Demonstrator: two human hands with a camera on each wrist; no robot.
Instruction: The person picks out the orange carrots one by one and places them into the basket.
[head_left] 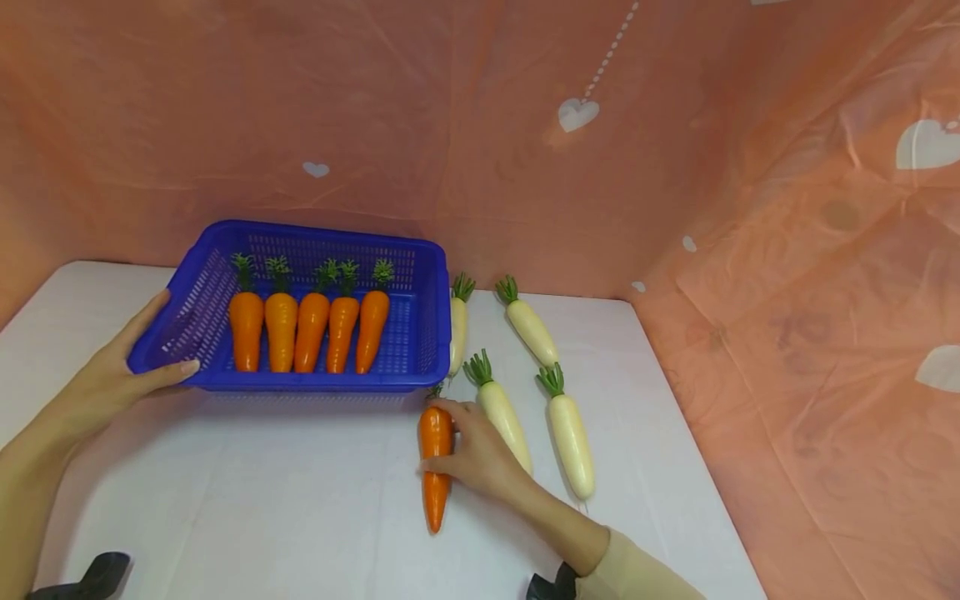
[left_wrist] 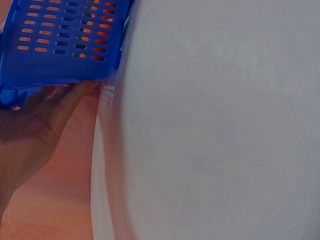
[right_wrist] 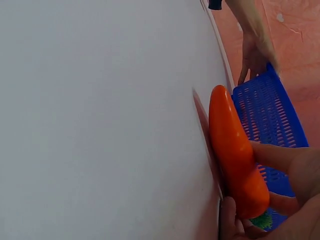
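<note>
With my left hand (head_left: 112, 379) I grip the left end of a blue plastic basket (head_left: 315, 382), thumb over its rim. The basket is tipped toward me, and several orange carrots (head_left: 281, 333) with green tops lie side by side in it. My right hand (head_left: 480, 450) holds another carrot (head_left: 435, 467) between thumb and fingers, just in front of the basket's right corner, its tip toward me. In the right wrist view this carrot (right_wrist: 232, 150) appears just off the white surface, with a shadow beside it.
Several white radishes (head_left: 570, 446) with green leaves lie on the white table (head_left: 285, 500) to the right; one is partly behind the basket. Orange cloth (head_left: 480, 125) with pale hearts hangs behind and at the right. Dark objects (head_left: 105, 575) show at the bottom edge.
</note>
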